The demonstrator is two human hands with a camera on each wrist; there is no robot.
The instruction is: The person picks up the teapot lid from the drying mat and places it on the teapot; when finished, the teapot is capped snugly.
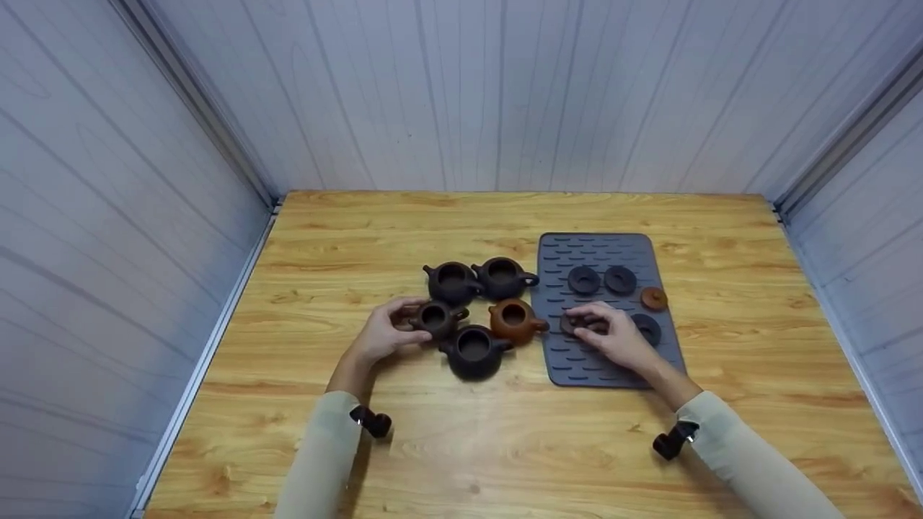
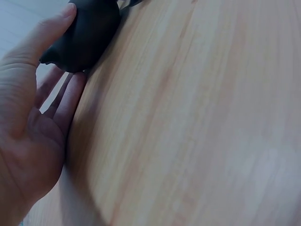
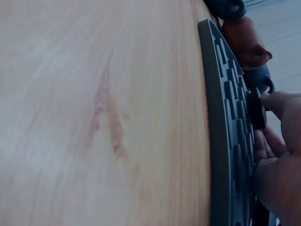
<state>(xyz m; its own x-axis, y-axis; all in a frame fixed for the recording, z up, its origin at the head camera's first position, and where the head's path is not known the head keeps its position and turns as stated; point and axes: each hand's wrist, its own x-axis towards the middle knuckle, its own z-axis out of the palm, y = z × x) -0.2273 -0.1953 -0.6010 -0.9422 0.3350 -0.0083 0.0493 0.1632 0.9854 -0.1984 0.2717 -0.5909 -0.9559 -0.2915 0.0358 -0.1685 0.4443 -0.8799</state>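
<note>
My left hand (image 1: 384,333) holds a small dark teapot (image 1: 434,318) from its spout side, thumb on the near side and fingers around the far side. In the left wrist view the thumb presses against the dark teapot body (image 2: 91,35). Over the grey mat (image 1: 598,249), my right hand (image 1: 609,334) pinches a small dark teapot lid (image 1: 569,324) between thumb and fingers. The right wrist view shows that lid (image 3: 256,109) close against the ridged mat. An orange-brown teapot (image 1: 513,322) stands between the two hands, its handle toward the mat.
Two dark teapots (image 1: 452,283) (image 1: 501,279) stand behind, and another dark one (image 1: 474,353) in front. Dark lids (image 1: 583,280) (image 1: 620,280) (image 1: 647,329) and an orange-brown lid (image 1: 654,298) lie on the mat. Pale panel walls surround the wooden table (image 1: 461,440) at back and sides.
</note>
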